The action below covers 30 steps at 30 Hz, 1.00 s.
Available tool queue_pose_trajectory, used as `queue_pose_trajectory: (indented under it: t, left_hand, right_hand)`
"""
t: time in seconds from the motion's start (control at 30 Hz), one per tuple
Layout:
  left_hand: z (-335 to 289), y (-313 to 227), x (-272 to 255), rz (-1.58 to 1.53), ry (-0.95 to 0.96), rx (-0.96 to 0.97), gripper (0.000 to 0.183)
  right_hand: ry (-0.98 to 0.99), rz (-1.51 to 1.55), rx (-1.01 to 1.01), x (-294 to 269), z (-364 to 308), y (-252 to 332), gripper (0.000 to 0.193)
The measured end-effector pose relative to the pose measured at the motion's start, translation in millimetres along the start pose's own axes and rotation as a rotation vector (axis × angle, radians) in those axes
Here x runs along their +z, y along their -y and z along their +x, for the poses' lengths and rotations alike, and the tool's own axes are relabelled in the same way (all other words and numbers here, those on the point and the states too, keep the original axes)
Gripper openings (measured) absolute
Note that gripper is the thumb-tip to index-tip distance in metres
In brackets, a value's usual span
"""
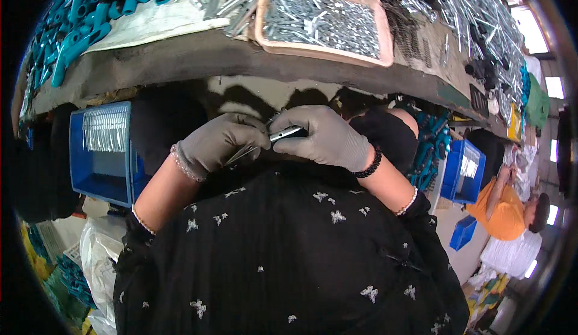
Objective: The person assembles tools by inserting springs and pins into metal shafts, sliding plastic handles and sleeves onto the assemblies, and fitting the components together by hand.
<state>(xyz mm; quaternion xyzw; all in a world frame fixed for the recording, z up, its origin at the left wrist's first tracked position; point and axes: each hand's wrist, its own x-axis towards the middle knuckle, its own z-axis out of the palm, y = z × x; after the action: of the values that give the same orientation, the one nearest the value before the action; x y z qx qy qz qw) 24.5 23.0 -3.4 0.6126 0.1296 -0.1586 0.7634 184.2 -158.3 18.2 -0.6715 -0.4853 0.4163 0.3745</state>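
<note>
Right hand (325,137): gloved in grey, pinching a short metal tube (285,134) between thumb and fingers. Left hand (224,142): likewise gloved, closed round several thin metal rods (241,154), with fingertips just beside the tube; cannot tell whether touching. Tube location: between both hands, above the black garment (283,226), near the front edge of the surface (180,58).

Likely fault: dropping the tube, through a fingertip-only hold on smooth metal. Second likely fault: rods slipping or splaying, through bunching several in one hand.

Tube appearance: silver, slim, straight, with a small dark hole in the side; dark area at the right end, opening or shadow, cannot tell which.

Farther out, on the surface: pale pink tray (328,53) full of small metal parts (325,21); teal parts (75,46) heaped at left. Lower down: blue bin (99,178) at left, another blue bin (460,179) at right.
</note>
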Motion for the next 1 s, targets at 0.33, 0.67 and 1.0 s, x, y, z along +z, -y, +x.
queue_pose_trajectory:
  t: [0.33,0.67,1.0]
  left_hand:
    - [13,7,20,0.234,-0.092,0.012,0.032]
    - [-27,-11,18,-0.061,-0.296,0.030,0.032]
    - [-34,-4,6,-0.203,-0.147,0.028,0.030]
  right_hand:
    - [-0.276,0.304,0.256,6,-34,-32,0.018]
    - [-0.662,0.066,0.047,-33,-43,-27,0.013]
    - [-0.515,0.118,0.139,-24,-23,-20,0.015]
